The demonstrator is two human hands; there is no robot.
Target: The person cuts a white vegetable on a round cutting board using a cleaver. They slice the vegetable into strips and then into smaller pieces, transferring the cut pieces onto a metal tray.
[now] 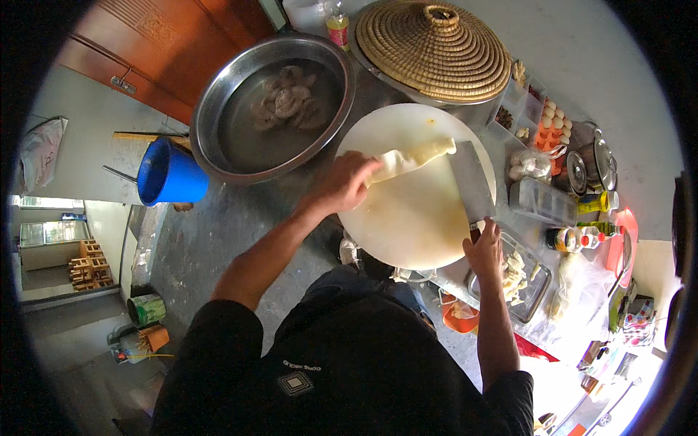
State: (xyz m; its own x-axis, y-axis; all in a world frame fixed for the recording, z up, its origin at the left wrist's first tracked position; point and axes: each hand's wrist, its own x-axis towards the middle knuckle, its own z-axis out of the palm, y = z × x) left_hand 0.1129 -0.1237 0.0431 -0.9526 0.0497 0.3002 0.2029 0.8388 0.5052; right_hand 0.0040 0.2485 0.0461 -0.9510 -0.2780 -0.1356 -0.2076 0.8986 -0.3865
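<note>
A round white cutting board [409, 218] lies in front of me. Across its upper part stretches a long, pale yellowish piece of food [417, 155], perhaps a vegetable; its exact kind is unclear. My left hand [349, 179] grips its left end, slightly blurred, with the fingers over it. In my right hand [486, 248] is the handle of a broad-bladed cleaver [472, 180]. The blade lies over the board's right side, its far end close to the food's right tip. Beside my right forearm, a metal tray [537, 308] holds pale cut pieces [513, 278].
A large metal basin [218, 92] with meat-like pieces [286, 98] in water stands at upper left. Behind the board is a woven straw lid [431, 54]. Clear containers [542, 201], eggs [555, 120], pots [600, 155] and bottles [572, 238] crowd the right. A blue bucket [174, 171] stands left.
</note>
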